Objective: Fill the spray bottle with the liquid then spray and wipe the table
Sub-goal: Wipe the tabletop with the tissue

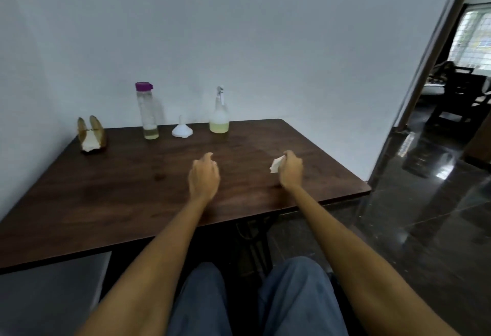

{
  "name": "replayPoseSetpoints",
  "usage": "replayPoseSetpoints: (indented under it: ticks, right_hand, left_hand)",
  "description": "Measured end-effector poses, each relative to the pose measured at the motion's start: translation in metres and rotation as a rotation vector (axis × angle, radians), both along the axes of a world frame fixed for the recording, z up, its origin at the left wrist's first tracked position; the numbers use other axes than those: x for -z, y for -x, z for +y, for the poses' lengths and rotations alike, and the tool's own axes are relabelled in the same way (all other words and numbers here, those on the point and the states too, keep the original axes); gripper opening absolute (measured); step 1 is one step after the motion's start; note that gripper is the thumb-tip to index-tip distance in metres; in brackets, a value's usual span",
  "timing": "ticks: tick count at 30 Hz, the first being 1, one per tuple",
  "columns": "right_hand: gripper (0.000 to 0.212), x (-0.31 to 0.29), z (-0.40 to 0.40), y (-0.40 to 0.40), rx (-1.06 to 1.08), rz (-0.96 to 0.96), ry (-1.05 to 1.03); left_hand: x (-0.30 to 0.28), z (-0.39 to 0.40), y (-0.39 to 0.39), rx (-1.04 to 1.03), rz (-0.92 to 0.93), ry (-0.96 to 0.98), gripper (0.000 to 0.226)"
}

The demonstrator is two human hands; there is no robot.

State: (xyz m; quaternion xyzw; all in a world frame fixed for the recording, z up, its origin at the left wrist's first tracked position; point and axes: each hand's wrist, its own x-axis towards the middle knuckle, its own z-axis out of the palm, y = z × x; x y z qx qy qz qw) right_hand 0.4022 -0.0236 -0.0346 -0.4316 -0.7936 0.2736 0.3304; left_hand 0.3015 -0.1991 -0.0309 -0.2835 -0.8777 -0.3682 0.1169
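Over the table (119, 189): right hand (291, 169) gripping crumpled tissue (276, 164); left hand (204, 176) loosely curled, grip state unclear. Behind, near wall: spray bottle (219, 117), funnel (182, 129), refill bottle (147, 111).

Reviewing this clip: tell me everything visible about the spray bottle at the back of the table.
The clear plastic spray bottle stands upright near the far edge of the dark wooden table, close to the pale wall. It has a rounded body narrowing to a slim neck, topped by a white trigger sprayer head that is fitted on. Pale yellow-green liquid fills only its lowest part. Nothing grips it; both hands are nearer the camera. A small white funnel sits mouth-down to its left, apart from it.
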Motion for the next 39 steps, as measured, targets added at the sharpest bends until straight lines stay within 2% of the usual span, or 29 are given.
replayPoseSetpoints:
  ticks: [2,4,7,10,12,15,17,19,21,23,26,28,31,35,39]
  right_hand:
    - [0.022,0.021,-0.025,0.026,-0.099,-0.227,-0.039]
    - [0.023,0.038,-0.041,0.05,-0.159,-0.366,-0.044]
    - [0.026,0.041,-0.06,0.082,-0.18,-0.463,-0.064]
    - [0.021,0.032,-0.089,0.107,-0.197,-0.595,-0.217]
    - [0.028,0.03,-0.108,0.128,-0.221,-0.633,-0.3]
    - [0.021,0.034,-0.15,0.161,-0.394,-0.528,-0.286]
    - [0.024,0.035,-0.188,0.171,-0.704,-0.367,-0.182]
    - [0.023,0.032,-0.208,0.17,-0.952,-0.291,-0.162]
    - [0.025,0.026,-0.196,0.166,-1.027,-0.212,-0.094]
    - [0.032,0.016,-0.168,0.161,-0.948,-0.065,0.109]
    - [0.033,0.0,-0.108,0.15,-0.6,0.183,0.463]
    - [0.032,-0.011,-0.065,0.141,-0.393,0.22,0.392]
    - [0.033,-0.003,-0.023,0.124,-0.208,0.106,0.074]
    - [0.02,0.03,-0.029,0.121,-0.23,-0.231,0.022]
    - [0.026,0.03,-0.097,0.149,-0.355,-0.274,0.03]
  left_hand:
    - [0.004,-0.033,0.025,-0.12,-0.006,0.021,0.036]
    - [0.007,-0.063,0.044,-0.213,-0.02,0.028,0.036]
    - [0.014,-0.095,0.064,-0.302,-0.035,0.014,0.037]
    - [0.021,-0.111,0.075,-0.331,-0.037,0.014,0.037]
    - [0.024,-0.118,0.082,-0.337,-0.036,0.019,0.037]
    - [0.03,-0.125,0.092,-0.358,-0.039,0.03,0.037]
    - [0.032,-0.127,0.097,-0.381,-0.053,0.044,0.037]
    - [0.033,-0.126,0.1,-0.39,-0.062,0.046,0.037]
    - [0.031,-0.126,0.101,-0.386,-0.048,0.031,0.037]
    - [0.027,-0.127,0.105,-0.389,-0.032,0.01,0.036]
    - [0.025,-0.131,0.11,-0.41,-0.031,0.004,0.036]
    - [0.024,-0.133,0.113,-0.424,-0.037,-0.003,0.036]
    - [0.025,-0.133,0.116,-0.427,-0.047,-0.006,0.037]
    - [0.027,-0.138,0.12,-0.443,-0.052,-0.009,0.037]
    - [0.023,-0.156,0.128,-0.487,-0.033,-0.022,0.037]
